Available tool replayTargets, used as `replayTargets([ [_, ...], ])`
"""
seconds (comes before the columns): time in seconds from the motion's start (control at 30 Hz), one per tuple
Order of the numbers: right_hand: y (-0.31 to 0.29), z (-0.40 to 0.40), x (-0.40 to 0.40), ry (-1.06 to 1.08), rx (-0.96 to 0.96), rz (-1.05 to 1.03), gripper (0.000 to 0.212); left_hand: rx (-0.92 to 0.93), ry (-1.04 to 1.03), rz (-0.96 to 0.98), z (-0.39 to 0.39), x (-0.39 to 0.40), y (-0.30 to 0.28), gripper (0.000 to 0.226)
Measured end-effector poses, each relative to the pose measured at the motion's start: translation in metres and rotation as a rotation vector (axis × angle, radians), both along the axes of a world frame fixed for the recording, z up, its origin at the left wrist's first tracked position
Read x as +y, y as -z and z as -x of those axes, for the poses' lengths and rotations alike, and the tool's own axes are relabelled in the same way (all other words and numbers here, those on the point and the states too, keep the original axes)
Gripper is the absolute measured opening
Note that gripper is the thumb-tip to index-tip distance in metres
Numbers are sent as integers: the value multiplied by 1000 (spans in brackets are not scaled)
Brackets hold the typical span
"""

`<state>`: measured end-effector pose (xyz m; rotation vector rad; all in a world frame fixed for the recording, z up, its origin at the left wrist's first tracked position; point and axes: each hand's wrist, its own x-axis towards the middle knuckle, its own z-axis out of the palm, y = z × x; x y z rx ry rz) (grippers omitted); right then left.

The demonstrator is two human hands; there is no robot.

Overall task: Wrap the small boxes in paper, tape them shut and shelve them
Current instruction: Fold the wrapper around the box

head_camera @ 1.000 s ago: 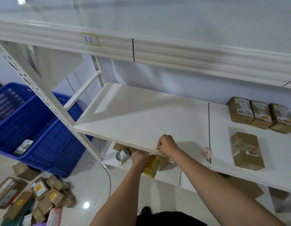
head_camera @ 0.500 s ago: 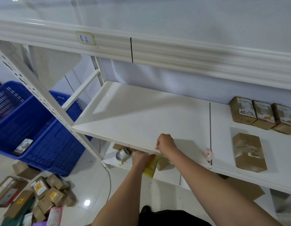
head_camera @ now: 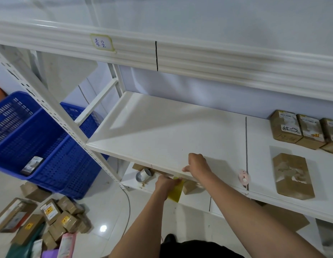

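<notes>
white shelf edge: right hand grips it at 6 o'clock, left hand holds yellow tape roll, whose stretched tape may tear or stick.

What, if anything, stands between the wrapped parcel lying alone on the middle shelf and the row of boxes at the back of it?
Nothing visible does. The wrapped parcel lies near the front of the middle shelf, and only bare white board separates it from the row of boxes behind. The pink tape dispenser sits off to its left.
</notes>
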<state>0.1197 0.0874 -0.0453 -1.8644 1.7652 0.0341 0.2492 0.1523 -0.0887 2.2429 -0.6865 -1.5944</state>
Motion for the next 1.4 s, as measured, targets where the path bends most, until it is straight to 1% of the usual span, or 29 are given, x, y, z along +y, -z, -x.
replayTargets([
  [0.07,0,3,-2,-5,5,-22,30,20,27,3,-1,1,5,63],
  [0.23,1,11,-6,9,-10,4,25,33,57,64,-5,2,7,59],
  [0.3,0,17,-7,24,-10,39,20,13,84,79,-6,3,6,52],
  [0.37,0,24,-5,71,-65,99,19,-10,101,103,-4,4,7,44],
  [0.47,-2,37,3,194,-211,120,22,-87,112,146,-1,8,5,42],
  [0.53,-2,45,11,260,-310,27,24,-224,69,206,2,11,1,43],
  [0.6,0,53,25,328,-417,-120,25,-388,-23,272,9,14,-9,41],
  [0.63,1,56,33,374,-473,-205,24,-439,-62,305,14,14,-15,38],
  [0.7,7,62,52,464,-549,-378,19,-445,-46,371,28,14,-22,36],
  [0.77,16,68,72,554,-564,-500,15,-371,32,399,46,13,-26,36],
  [0.83,30,73,85,701,-638,-551,9,-204,78,373,61,12,-24,33],
  [0.87,37,76,88,806,-706,-560,6,-91,78,333,66,14,-22,29],
  [0.93,51,81,87,1015,-857,-571,10,126,61,204,74,18,-20,23],
  [0.97,56,82,85,1076,-899,-572,12,203,47,145,77,19,-19,22],
  [1.03,60,83,79,1108,-906,-562,16,289,18,69,79,19,-17,22],
  [1.1,58,81,75,1129,-924,-568,17,343,-30,34,80,18,-15,21],
  [1.2,56,79,76,1159,-976,-617,6,446,-126,17,79,16,-15,28],
  [1.27,59,80,78,1183,-1013,-650,6,497,-168,19,80,17,-21,33],
  [1.33,63,80,79,1189,-1021,-667,11,523,-140,7,81,17,-24,33],
  [1.4,64,80,79,1165,-1003,-671,15,530,-71,-19,80,18,-25,29],
])
